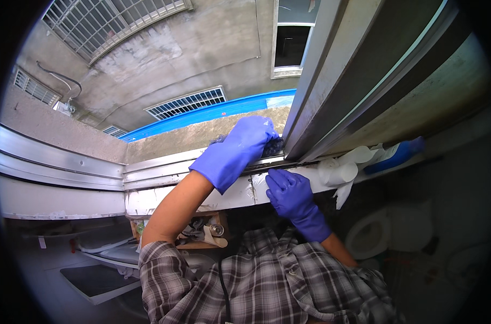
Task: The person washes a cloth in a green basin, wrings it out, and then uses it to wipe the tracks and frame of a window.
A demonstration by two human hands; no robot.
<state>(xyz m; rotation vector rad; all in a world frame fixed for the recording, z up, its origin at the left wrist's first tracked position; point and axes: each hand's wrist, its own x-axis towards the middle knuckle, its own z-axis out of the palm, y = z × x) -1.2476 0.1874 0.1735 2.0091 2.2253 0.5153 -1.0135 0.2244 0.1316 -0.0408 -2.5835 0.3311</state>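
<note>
My left hand (245, 146), in a long purple rubber glove, reaches across the aluminium window track (160, 170) to the foot of the upright sash frame (310, 93). It is pressed over a dark, mesh-like scrubbing cloth (273, 148) that shows on both sides of the glove. My right hand (290, 194), gloved the same way, leans with curled fingers on the white tiled sill (225, 196). Nothing shows in it. A dark joint, stained with dirt, crosses the sill between the tiles beside it.
White paper rolls (342, 172) and a blue bottle (395, 154) lie on the sill at right. Below are a toilet (369, 234) and a wooden shelf (203, 244) holding small items. Outside, a rough concrete ledge (176, 137) adjoins a blue strip (209, 113).
</note>
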